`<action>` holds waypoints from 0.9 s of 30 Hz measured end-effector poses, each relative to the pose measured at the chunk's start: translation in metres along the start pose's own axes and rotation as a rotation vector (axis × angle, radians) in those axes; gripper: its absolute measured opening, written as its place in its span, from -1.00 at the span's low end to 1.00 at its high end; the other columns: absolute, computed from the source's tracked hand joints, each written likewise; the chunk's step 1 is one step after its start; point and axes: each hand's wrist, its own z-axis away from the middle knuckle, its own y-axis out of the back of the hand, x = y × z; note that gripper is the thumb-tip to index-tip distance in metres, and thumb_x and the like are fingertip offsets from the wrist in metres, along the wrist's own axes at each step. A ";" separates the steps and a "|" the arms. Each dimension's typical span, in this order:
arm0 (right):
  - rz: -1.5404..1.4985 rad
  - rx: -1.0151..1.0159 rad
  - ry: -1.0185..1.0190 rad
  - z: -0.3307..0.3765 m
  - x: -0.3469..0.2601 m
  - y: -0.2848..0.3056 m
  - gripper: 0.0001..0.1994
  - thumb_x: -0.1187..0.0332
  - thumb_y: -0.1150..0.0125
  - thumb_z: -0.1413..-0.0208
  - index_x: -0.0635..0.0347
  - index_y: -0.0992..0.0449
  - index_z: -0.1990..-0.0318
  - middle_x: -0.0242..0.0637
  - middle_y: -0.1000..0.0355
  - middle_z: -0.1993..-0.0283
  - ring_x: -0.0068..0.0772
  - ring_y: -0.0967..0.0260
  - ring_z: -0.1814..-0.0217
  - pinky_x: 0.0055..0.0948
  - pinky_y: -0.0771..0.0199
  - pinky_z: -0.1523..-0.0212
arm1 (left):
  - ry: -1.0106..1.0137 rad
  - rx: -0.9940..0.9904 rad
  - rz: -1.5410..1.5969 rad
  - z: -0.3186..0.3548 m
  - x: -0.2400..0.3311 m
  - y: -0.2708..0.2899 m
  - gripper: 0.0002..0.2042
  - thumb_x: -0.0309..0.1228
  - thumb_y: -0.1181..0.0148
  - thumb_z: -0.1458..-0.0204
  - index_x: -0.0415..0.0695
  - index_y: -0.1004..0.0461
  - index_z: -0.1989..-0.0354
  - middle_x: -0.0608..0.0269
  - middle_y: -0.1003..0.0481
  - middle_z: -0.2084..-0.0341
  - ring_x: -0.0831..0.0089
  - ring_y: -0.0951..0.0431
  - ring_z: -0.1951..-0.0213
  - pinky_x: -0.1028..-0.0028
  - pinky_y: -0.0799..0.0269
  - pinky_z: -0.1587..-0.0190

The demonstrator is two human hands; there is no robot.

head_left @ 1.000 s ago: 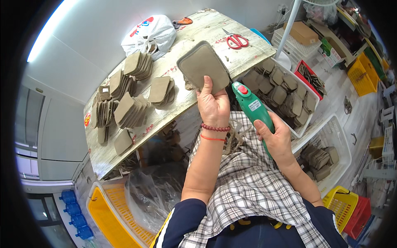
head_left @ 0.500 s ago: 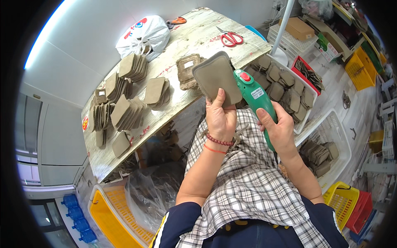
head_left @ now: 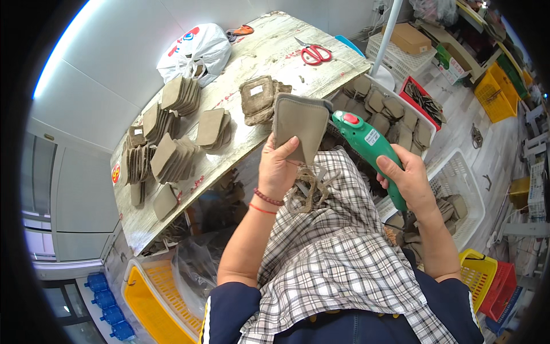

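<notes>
Gripping-wise, our left hand has its grip closed on a grey-brown felt pad, thumb across the lower face, held up in front of the chest just past the counter's near edge. Our right hand is wrapped tight round the handle of a green electric cutter with a red button on top, and its nose sits right against the pad's right edge.

Biggest stuff first: the long marble-look counter runs away to the upper left, and there's a checked apron over our lap with a few trimmed strips lying on it. Down at lower left is a yellow crate. To the right of us, a white basket with more pads in it, and another white bin of pads behind the cutter.

On the counter: several stacks of pads fanned out at the left end, a smaller stack just beyond the one we're holding, a white plastic bag at the far side, and red-handled scissors near the far right corner.
</notes>
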 end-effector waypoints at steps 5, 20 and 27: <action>0.074 -0.055 0.002 0.007 0.004 0.010 -0.61 0.15 -0.29 -0.11 0.31 -0.48 0.09 -0.42 -0.40 0.45 -0.71 -0.30 0.48 -0.64 -0.35 0.45 | 0.135 -0.039 -0.137 -0.002 0.029 0.012 -0.59 -0.71 -0.12 -0.04 -0.27 -0.35 -0.11 0.14 -0.51 0.07 0.38 -0.55 0.09 0.40 -0.50 0.02; 0.227 -0.013 0.059 0.004 0.018 -0.009 -0.57 0.12 -0.30 -0.09 0.32 -0.48 0.07 -0.43 -0.42 0.44 -0.69 -0.32 0.46 -0.60 -0.35 0.43 | 0.388 0.083 -0.281 0.022 0.032 -0.003 -0.52 -0.76 -0.08 -0.02 -0.27 -0.27 -0.16 0.10 -0.48 0.07 0.36 -0.56 0.12 0.34 -0.54 0.06; 0.103 -0.142 -0.080 0.001 0.013 0.004 -0.64 0.13 -0.27 -0.12 0.30 -0.50 0.19 -0.44 -0.36 0.53 -0.68 -0.29 0.56 -0.62 -0.33 0.50 | 0.398 -0.014 -0.458 0.021 0.056 0.008 -0.60 -0.74 -0.09 -0.01 -0.32 -0.29 -0.07 0.09 -0.50 0.13 0.41 -0.56 0.15 0.45 -0.52 0.11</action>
